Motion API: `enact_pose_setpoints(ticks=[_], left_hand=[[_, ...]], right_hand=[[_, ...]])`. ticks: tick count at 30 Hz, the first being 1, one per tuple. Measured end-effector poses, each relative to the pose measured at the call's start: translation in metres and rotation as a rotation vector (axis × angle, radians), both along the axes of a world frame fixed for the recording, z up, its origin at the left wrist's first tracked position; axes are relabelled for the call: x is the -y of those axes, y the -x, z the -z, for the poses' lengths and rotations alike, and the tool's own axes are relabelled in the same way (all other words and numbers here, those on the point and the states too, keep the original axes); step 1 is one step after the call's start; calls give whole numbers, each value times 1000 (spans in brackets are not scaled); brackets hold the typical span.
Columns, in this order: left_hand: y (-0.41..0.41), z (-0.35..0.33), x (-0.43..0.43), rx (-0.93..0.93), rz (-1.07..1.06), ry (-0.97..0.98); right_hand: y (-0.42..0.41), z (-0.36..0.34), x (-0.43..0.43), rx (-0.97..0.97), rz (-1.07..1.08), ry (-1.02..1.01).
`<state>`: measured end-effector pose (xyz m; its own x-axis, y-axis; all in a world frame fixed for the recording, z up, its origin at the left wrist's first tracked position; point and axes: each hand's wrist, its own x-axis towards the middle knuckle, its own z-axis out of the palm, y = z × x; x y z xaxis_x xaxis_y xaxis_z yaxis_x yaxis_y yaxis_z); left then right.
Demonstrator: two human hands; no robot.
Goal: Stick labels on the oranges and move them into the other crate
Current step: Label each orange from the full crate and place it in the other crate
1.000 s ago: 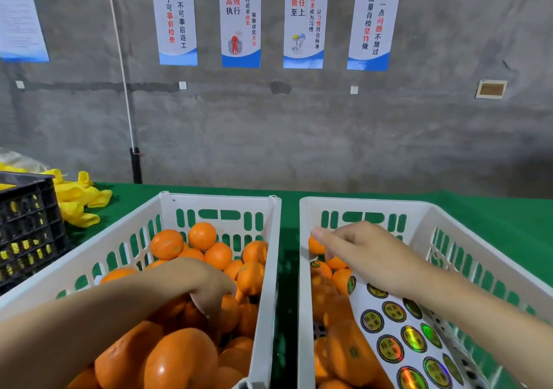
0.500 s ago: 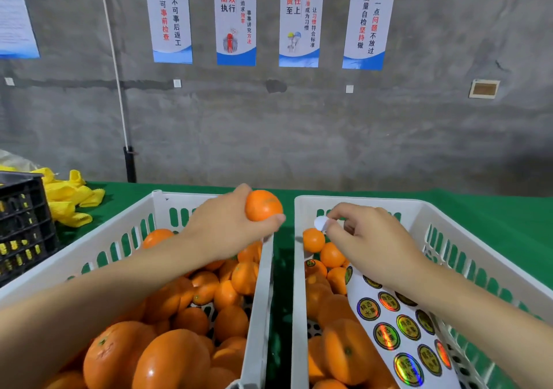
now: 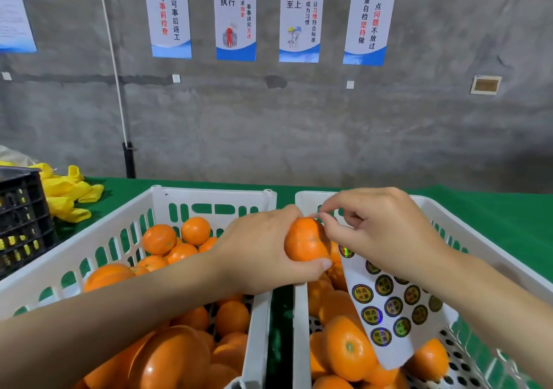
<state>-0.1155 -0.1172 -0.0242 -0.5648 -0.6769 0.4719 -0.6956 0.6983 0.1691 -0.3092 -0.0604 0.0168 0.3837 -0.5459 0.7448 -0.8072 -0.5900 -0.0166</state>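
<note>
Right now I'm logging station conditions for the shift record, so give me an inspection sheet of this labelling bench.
Surface: green cloth over the table.
Job's things: left white crate full of oranges; right white crate holds oranges and a label sheet with round stickers; held orange above the gap between the crates.
Clutter: yellow foam nets and a black crate at far left.
Grippers: left hand grips the held orange; right hand pinches at its top.
Cables: white cord runs down the wall.
Surroundings: concrete wall, four posters in a row.
</note>
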Motion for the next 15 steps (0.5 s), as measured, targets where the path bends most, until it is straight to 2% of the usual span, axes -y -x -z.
enact_pose_setpoints(ticks=[11, 15], left_hand=[[1, -3, -2, 8, -39, -57], [1, -6, -4, -2, -35, -86]], right_hand=[[-2, -1, -6, -147, -122, -120], [-3, 0, -8, -112, -90, -180]])
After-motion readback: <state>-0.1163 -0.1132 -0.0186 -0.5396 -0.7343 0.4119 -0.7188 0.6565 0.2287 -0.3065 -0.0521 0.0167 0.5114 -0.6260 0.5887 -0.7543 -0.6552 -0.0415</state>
